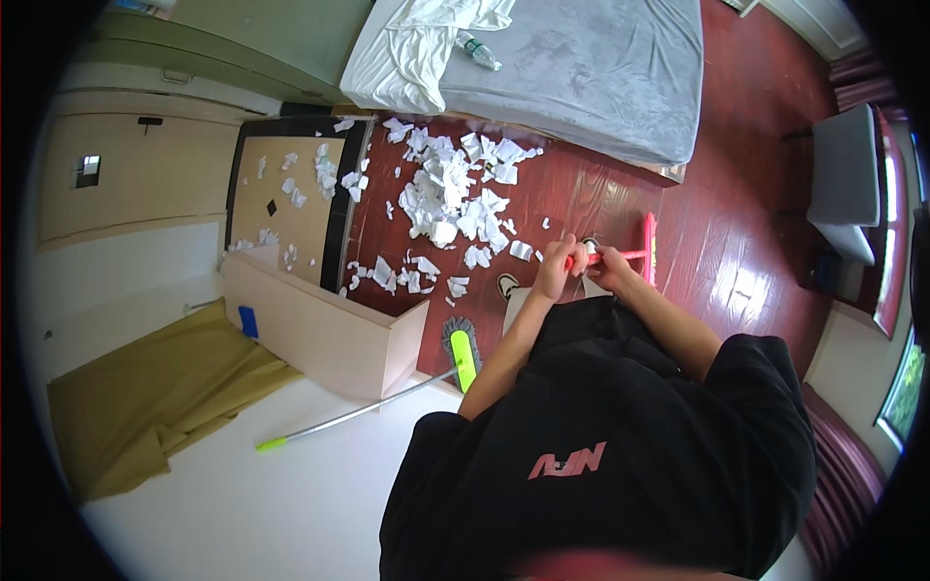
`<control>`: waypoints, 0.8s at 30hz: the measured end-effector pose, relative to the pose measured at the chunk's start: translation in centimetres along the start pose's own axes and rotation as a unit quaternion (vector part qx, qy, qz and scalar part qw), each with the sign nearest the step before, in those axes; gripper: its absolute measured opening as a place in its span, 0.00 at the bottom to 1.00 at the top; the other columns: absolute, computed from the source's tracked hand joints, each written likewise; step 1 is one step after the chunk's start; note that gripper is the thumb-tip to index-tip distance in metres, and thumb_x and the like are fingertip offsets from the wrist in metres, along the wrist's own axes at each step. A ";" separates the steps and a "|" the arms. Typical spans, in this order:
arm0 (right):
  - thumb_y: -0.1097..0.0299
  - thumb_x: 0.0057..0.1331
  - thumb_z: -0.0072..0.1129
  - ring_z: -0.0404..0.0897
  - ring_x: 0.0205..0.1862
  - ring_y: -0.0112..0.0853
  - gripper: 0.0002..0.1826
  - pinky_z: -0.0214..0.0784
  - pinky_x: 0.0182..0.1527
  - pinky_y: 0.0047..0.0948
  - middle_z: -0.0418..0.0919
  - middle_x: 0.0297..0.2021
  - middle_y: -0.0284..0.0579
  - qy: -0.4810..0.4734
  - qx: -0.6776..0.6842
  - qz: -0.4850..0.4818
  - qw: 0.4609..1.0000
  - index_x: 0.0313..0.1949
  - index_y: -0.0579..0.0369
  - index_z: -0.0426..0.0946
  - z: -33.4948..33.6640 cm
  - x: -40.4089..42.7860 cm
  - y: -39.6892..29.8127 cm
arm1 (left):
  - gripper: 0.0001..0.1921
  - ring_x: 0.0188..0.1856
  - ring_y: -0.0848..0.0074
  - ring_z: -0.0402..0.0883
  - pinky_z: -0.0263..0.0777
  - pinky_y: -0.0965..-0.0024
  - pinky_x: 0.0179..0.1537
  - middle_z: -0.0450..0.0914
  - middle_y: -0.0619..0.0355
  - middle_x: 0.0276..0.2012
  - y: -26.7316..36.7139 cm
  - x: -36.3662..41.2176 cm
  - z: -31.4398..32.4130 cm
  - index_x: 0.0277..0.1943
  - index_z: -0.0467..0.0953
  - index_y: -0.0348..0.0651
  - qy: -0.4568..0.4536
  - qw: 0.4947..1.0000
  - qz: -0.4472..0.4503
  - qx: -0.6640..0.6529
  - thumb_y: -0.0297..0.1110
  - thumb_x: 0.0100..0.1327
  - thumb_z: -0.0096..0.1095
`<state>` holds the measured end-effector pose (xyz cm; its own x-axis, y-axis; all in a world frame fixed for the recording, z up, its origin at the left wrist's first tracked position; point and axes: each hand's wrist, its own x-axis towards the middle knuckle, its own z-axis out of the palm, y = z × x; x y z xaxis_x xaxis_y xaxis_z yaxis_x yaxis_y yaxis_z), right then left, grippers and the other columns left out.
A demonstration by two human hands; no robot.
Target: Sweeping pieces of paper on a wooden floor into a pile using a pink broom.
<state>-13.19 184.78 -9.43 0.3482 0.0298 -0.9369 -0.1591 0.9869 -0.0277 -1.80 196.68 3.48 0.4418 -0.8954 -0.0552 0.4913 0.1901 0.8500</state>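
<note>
Both of my hands are on the red handle of a broom (650, 247), in front of my waist. My left hand (559, 266) wraps around the handle near its end. Closer to the broom head, my right hand (609, 269) grips the same handle. The red head with pale yellow-green bristles points to the right, above the floor or touching it; I cannot tell which. Ahead and to the left, a heap of torn white paper (439, 181) lies on the dark red wooden floor (567, 189). Smaller scraps (396, 276) are scattered nearer my feet.
A bed (567, 94) with grey cover, white cloth (418, 58) and plastic bottle (479, 52) stands ahead. Paper scraps also lie on a beige tiled strip (283, 210) by the door (138, 174). A mop (465, 361) leans beside a low cabinet (320, 319). A grey chair (843, 167) stands right.
</note>
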 end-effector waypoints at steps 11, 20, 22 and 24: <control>0.59 0.66 0.54 0.62 0.20 0.27 0.11 0.47 0.19 0.26 0.66 0.22 0.36 0.057 -0.111 0.076 0.989 0.32 0.48 0.65 5.7 6.4 16.3 | 0.35 0.18 0.76 0.61 0.55 0.72 0.29 0.61 0.61 0.12 3.4 -14.1 -11.3 0.11 0.57 0.42 0.040 0.997 -0.068 0.016 0.50 0.77 0.29; 0.67 0.65 0.58 0.70 0.22 0.27 0.07 0.64 0.25 0.29 0.72 0.23 0.36 -0.116 -0.209 0.103 0.965 0.29 0.52 0.73 19.4 6.0 24.5 | 0.21 0.21 0.64 0.68 0.62 0.64 0.31 0.67 0.54 0.18 14.1 -20.2 -15.9 0.22 0.66 0.38 0.064 0.927 0.031 0.369 0.39 0.72 0.43; 0.67 0.64 0.59 0.72 0.23 0.27 0.07 0.67 0.27 0.29 0.73 0.23 0.36 -0.167 -0.240 0.074 0.954 0.28 0.52 0.73 20.5 5.7 22.4 | 0.19 0.28 0.53 0.72 0.65 0.57 0.36 0.71 0.46 0.21 17.3 -18.2 -12.8 0.26 0.70 0.35 0.022 0.914 -0.042 0.403 0.38 0.71 0.47; 0.67 0.64 0.58 0.72 0.22 0.26 0.08 0.66 0.26 0.28 0.71 0.21 0.34 -0.243 -0.272 0.060 0.929 0.27 0.51 0.71 22.5 4.9 21.4 | 0.18 0.29 0.53 0.72 0.65 0.56 0.37 0.71 0.46 0.22 15.4 -17.4 -12.4 0.26 0.72 0.34 0.022 0.890 -0.007 0.455 0.38 0.70 0.49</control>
<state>5.94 209.62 -6.79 0.6534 0.3328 -0.6800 -0.6205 0.7500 -0.2291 7.35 220.20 11.07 0.4787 -0.8750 -0.0718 -0.3066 -0.2433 0.9202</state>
